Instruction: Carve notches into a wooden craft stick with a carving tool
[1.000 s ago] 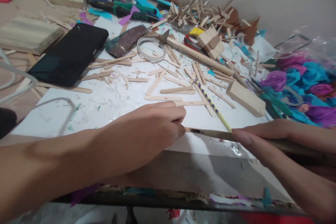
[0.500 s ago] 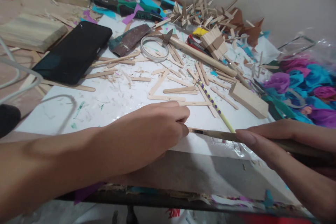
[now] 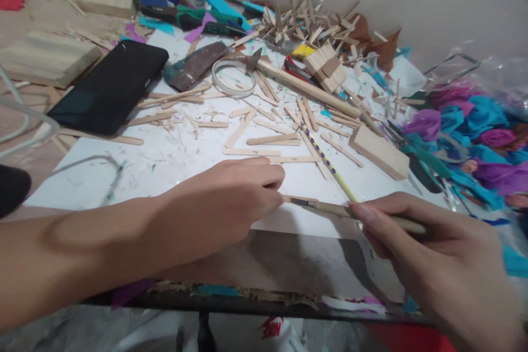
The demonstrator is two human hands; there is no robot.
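Note:
My left hand is closed, thumb against fingers, on a wooden craft stick whose end sticks out to the right. Against that stick lies the short dark blade of a carving tool with a slim wooden handle. My right hand is wrapped round the handle, thumb on top. A yellow-green pencil with purple dots lies just behind the tool. Several loose craft sticks are scattered beyond my left hand on white paper.
A black phone lies at left, near a wood block. Farther back are a tape roll, a long wooden handle and heaped sticks. A wooden block, pliers and crepe-paper flowers occupy the right.
The view has shifted slightly, and most things appear farther left. My right hand shows more fully, with the handle's end visible. More of the stick's end shows beside the blade.

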